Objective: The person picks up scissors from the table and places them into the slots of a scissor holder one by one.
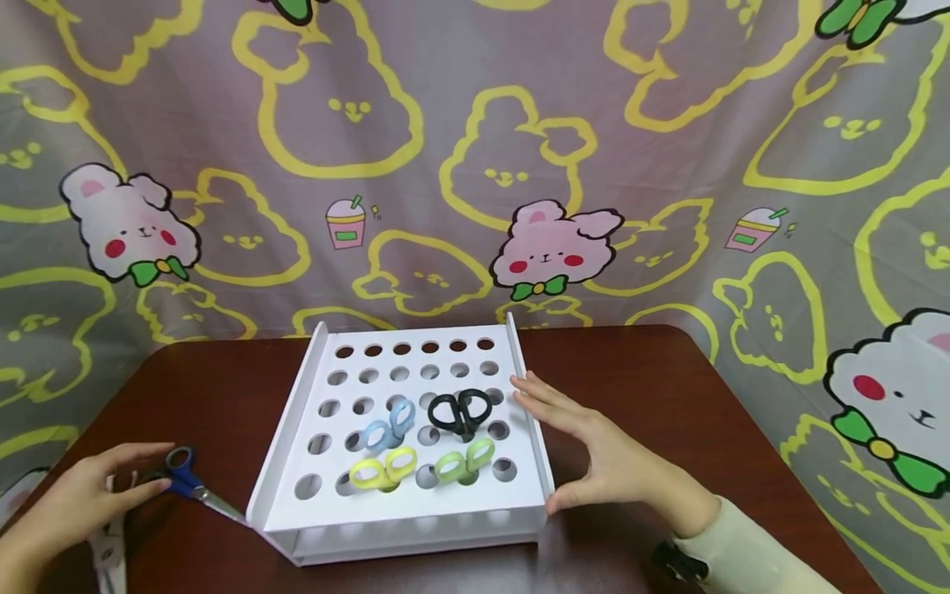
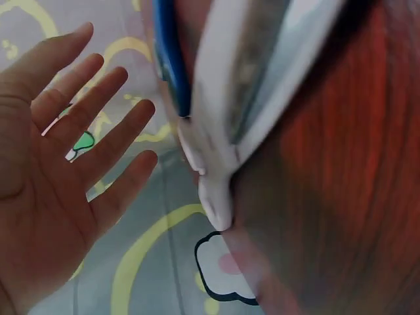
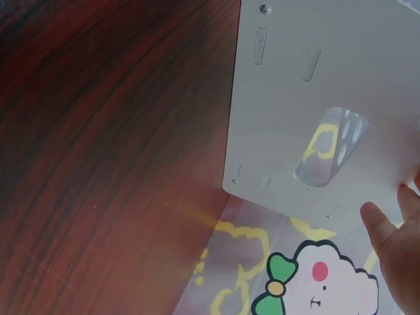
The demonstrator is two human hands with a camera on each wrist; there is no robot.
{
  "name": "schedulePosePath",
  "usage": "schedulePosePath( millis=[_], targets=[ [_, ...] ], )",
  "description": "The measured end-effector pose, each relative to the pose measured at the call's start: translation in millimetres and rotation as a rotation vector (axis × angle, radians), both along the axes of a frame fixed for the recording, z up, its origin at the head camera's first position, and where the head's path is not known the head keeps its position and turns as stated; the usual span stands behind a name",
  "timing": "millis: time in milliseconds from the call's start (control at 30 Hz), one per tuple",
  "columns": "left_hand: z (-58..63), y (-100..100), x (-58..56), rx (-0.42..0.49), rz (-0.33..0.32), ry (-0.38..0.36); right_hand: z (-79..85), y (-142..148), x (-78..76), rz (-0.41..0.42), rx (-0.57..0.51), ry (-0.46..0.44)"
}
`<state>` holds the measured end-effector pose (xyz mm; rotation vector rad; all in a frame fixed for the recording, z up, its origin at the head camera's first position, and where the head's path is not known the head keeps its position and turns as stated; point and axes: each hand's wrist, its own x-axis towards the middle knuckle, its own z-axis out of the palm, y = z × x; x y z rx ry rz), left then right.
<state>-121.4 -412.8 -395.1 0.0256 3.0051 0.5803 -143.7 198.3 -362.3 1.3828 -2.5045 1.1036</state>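
A white rack point(image 1: 416, 511) with rows of round holes stands on the table. Light blue scissors point(image 1: 389, 427), black scissors point(image 1: 462, 412), yellow scissors point(image 1: 383, 469) and green scissors point(image 1: 465, 462) sit in its holes, handles up. My right hand point(image 1: 604, 454) rests against the rack's right side panel point(image 3: 282, 118), fingertips along it and thumb at the front corner. At the left, my left hand point(image 1: 89, 503) hovers with fingers extended, holding nothing. Beside it lie blue-handled scissors point(image 1: 185, 474), tip near the rack's front left corner, and white scissors point(image 1: 111, 549), partly hidden under the hand.
The dark wooden table point(image 1: 631, 371) reaches back to a patterned curtain point(image 1: 445, 165) hanging behind and on both sides. An oblong cutout point(image 3: 331, 147) goes through the rack's side panel. A small black object point(image 1: 679, 563) is at the right sleeve.
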Motion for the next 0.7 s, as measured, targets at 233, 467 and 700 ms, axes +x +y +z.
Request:
schedulePosePath(
  millis=[233,467,700],
  targets=[
    [-12.6,-10.2,-7.9,-0.013,-0.059,0.046,-0.1,-0.2,1.6,-0.009,-0.001,0.001],
    [-19.4,-18.5,-12.9,-0.009,-0.08,0.018,1.5,0.0,2.6,-0.017,0.005,0.002],
    [-25.6,-21.8,-15.9,-0.034,-0.086,-0.017,2.1,0.0,2.2,-0.012,0.007,-0.015]
  ],
)
